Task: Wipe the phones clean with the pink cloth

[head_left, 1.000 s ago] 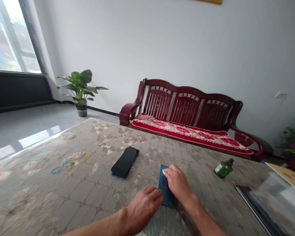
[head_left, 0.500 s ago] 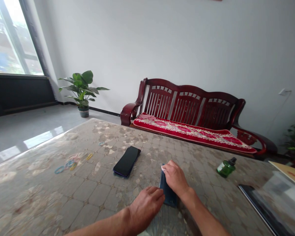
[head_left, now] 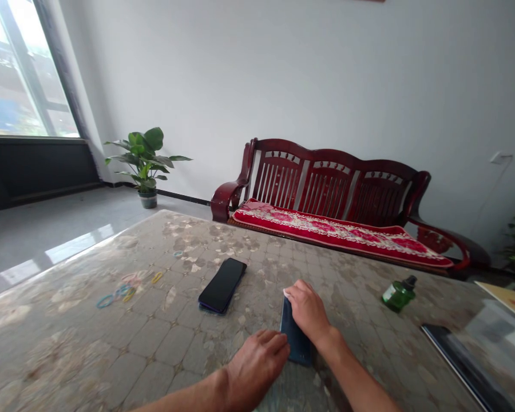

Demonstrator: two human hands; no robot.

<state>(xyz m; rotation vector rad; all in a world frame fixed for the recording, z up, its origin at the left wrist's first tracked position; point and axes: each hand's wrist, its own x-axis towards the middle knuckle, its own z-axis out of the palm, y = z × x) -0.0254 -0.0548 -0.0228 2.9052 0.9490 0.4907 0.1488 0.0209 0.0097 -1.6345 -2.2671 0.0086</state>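
A dark blue phone (head_left: 299, 347) lies on the table in front of me, its long side running away from me. My left hand (head_left: 257, 366) holds it steady at the left edge, fingers curled together against it. On the upper part of the phone rests my right hand (head_left: 308, 306), closed on a small white wipe (head_left: 286, 293) that pokes out at the fingertips. That hand covers much of the phone's far right portion. Further left, another phone (head_left: 223, 285) with a dark screen lies on top of something thin with a bluish edge.
Several coloured hair ties (head_left: 120, 293) are scattered on the left of the patterned tablecloth (head_left: 154, 343). At right stand a green spray bottle (head_left: 399, 294) and a dark flat device (head_left: 459, 357). Beyond the table is a red wooden bench (head_left: 326, 183); a potted plant (head_left: 148, 197) stands left.
The view has shifted slightly. Both hands keep nearly the same places on the blue phone, the right one still at its far end with the white wipe.
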